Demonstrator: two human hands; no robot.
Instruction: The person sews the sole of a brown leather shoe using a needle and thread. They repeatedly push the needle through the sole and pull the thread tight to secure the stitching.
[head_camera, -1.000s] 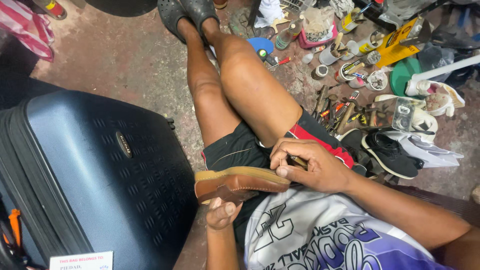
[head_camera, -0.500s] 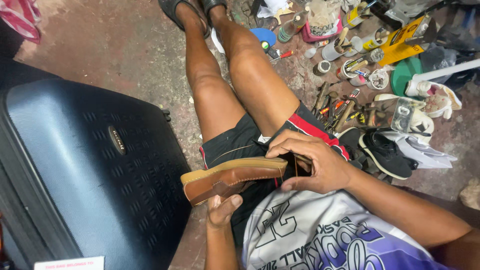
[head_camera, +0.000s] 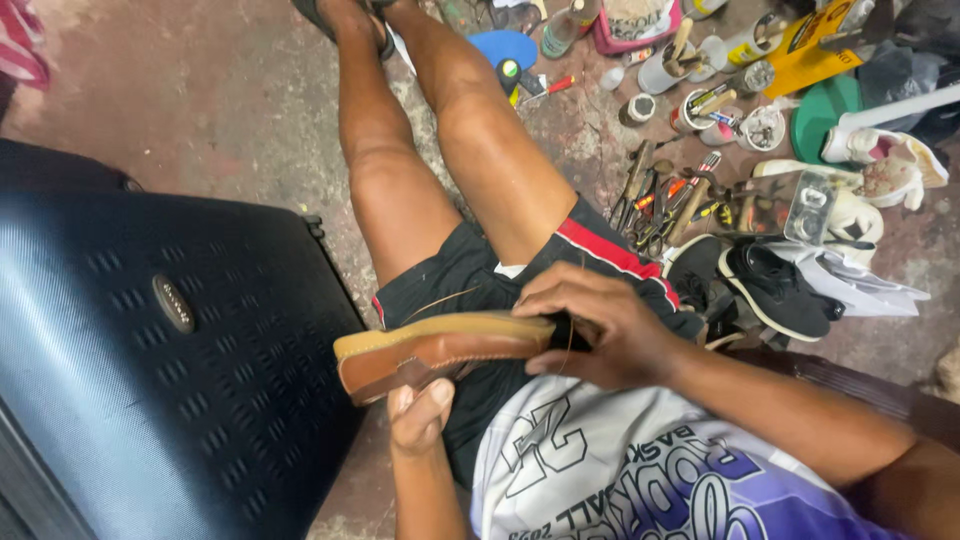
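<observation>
Head view looks down on a brown leather shoe (head_camera: 440, 352) with a pale tan sole, held sideways over the person's lap, toe pointing toward the dark hard-shell suitcase (head_camera: 150, 350). The right hand (head_camera: 590, 325) covers the heel end from above, its fingers curled down over the sole edge and closed on the shoe. The left hand (head_camera: 420, 412) comes up from beneath, fingers bent and pressed against the underside of the upper, the thumb against the leather; it grips the shoe from below, though how far the hidden fingers wrap cannot be told. A thin thread or bristle (head_camera: 440, 303) stands out from the sole edge near the black shorts (head_camera: 460, 280).

Beyond the lap, both bare legs stretch out across the stained concrete floor (head_camera: 200, 110). The suitcase lies flat just beside the left thigh. On the floor by the right leg lies a scatter of hand tools (head_camera: 660, 200), and past them stand several small cans and pots (head_camera: 690, 90). A black sneaker (head_camera: 775, 290) rests close to the right elbow, against a heap of white cloth (head_camera: 850, 285). A blue lid (head_camera: 505, 45) lies near the feet.
</observation>
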